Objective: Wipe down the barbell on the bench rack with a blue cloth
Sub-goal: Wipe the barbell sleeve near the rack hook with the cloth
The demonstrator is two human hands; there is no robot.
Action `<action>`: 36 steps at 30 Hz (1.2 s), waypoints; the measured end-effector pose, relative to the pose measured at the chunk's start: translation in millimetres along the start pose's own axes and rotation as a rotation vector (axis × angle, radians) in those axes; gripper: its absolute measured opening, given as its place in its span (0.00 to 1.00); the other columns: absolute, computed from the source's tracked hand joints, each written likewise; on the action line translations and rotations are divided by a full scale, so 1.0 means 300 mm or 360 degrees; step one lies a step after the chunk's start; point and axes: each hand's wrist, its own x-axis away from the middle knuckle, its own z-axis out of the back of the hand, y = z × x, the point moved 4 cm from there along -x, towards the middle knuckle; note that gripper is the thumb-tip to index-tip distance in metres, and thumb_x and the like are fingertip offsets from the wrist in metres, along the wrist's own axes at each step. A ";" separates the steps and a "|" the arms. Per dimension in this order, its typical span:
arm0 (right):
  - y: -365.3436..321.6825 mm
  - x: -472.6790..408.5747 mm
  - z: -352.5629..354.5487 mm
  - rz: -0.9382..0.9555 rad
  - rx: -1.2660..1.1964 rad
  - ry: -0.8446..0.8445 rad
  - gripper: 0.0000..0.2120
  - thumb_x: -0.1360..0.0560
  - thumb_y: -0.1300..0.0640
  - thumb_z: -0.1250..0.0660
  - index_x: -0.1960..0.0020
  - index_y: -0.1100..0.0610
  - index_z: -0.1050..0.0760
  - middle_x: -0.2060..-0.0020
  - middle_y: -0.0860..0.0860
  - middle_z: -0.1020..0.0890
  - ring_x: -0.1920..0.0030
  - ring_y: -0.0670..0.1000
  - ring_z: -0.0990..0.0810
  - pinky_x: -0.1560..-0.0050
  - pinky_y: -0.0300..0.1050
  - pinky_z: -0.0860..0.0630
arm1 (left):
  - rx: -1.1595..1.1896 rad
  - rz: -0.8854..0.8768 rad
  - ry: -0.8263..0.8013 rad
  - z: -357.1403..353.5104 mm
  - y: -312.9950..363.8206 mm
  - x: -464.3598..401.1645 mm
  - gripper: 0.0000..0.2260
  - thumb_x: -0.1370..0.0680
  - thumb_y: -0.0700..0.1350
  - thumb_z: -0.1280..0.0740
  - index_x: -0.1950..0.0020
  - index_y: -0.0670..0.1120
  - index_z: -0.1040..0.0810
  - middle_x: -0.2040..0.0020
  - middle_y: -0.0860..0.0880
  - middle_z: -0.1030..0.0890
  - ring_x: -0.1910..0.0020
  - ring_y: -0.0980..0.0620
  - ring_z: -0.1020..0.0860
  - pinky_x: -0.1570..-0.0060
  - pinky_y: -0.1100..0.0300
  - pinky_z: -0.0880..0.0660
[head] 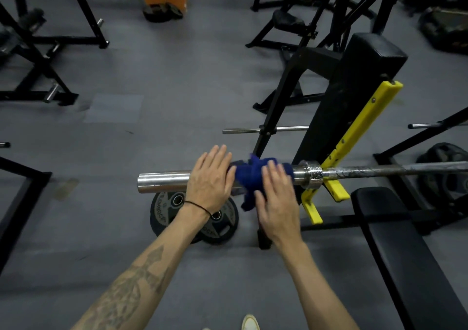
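From the head camera, I stand as if just behind the person and look down at the barbell (379, 171), which lies across the yellow hooks of the bench rack (336, 152). Its chrome sleeve end points to the left, over two weight plates (162, 210) that lie flat on the grey floor (152, 89).

The blue cloth (253, 177) is draped over the sleeve, just left of the collar, and one corner hangs down under the bar. The right hand (276, 198) lies on the cloth with the fingers straight and together; it presses the cloth on the steel and does not close around it. The left hand (210, 177) is also flat and spread, palm down on the bare sleeve, touching the left edge of the cloth. So neither hand is closed around anything.

I judge that the wiping is in progress on this sleeve only. The long shaft to the right of the collar looks dull and stained, so I think it is not yet wiped. The far end of the bar is out of view. The black bench pad (405, 253) is at the lower right.
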 end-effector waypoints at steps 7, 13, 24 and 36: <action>-0.109 0.010 -0.045 0.0270 -0.0098 -0.0226 0.34 0.17 0.44 0.39 0.18 0.60 0.44 0.17 0.55 0.46 0.17 0.56 0.49 0.19 0.54 0.47 | -0.0102 0.0181 -0.0197 -0.018 -0.013 -0.027 0.31 0.15 0.59 0.57 0.28 0.42 0.24 0.27 0.42 0.25 0.27 0.43 0.28 0.31 0.46 0.29; -0.127 0.014 -0.050 -0.0156 -0.0241 -0.0060 0.33 0.17 0.46 0.42 0.18 0.61 0.45 0.17 0.57 0.45 0.17 0.59 0.50 0.18 0.57 0.51 | -0.0107 0.0245 -0.0196 -0.026 -0.016 -0.054 0.33 0.17 0.64 0.53 0.26 0.42 0.27 0.28 0.43 0.25 0.27 0.44 0.27 0.32 0.47 0.28; -0.121 -0.021 -0.053 0.0123 -0.0190 -0.0133 0.33 0.17 0.44 0.41 0.18 0.60 0.42 0.18 0.55 0.42 0.17 0.56 0.48 0.18 0.57 0.50 | 0.0050 0.0447 -0.0563 -0.010 -0.042 -0.118 0.35 0.18 0.67 0.54 0.18 0.46 0.40 0.21 0.45 0.34 0.21 0.46 0.37 0.26 0.48 0.38; 0.032 0.031 0.003 0.0149 -0.0094 -0.0135 0.34 0.18 0.46 0.40 0.17 0.59 0.46 0.17 0.54 0.48 0.17 0.56 0.50 0.20 0.61 0.44 | -0.0104 0.0179 -0.0061 -0.017 -0.007 -0.013 0.26 0.14 0.56 0.51 0.35 0.41 0.20 0.32 0.40 0.21 0.30 0.42 0.25 0.31 0.44 0.29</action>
